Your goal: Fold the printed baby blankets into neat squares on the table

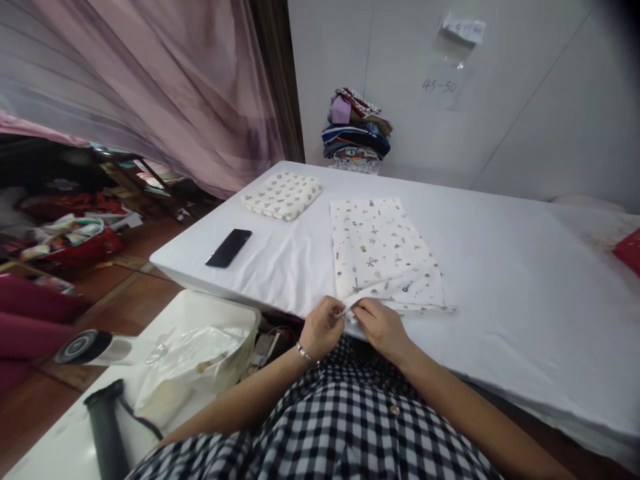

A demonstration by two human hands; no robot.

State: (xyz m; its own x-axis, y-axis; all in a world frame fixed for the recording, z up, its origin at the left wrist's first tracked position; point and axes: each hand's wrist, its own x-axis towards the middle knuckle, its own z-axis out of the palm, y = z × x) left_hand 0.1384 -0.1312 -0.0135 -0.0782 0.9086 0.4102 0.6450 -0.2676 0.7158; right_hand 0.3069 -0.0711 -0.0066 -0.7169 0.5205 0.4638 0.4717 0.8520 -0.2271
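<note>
A white cloth with small printed motifs [377,243] lies spread on the white-covered table in front of me. Its near left corner is bunched up at the table's edge. My left hand [323,327], with a bracelet at the wrist, pinches that corner. Close beside it, my right hand [381,328] grips the same near edge with bent fingers. Part of the near edge is lifted and folded over between the hands; the fingertips partly hide it. Farther left on the table rests a folded white cloth with a grey print [283,195].
A black phone [229,248] lies near the left edge of the table [505,280]. Folded fabrics [356,130] are stacked at the back wall. Lower left, a white surface holds a plastic bag [193,357] and a dark tube-like object [106,427]. A pink curtain [200,87] hangs at left.
</note>
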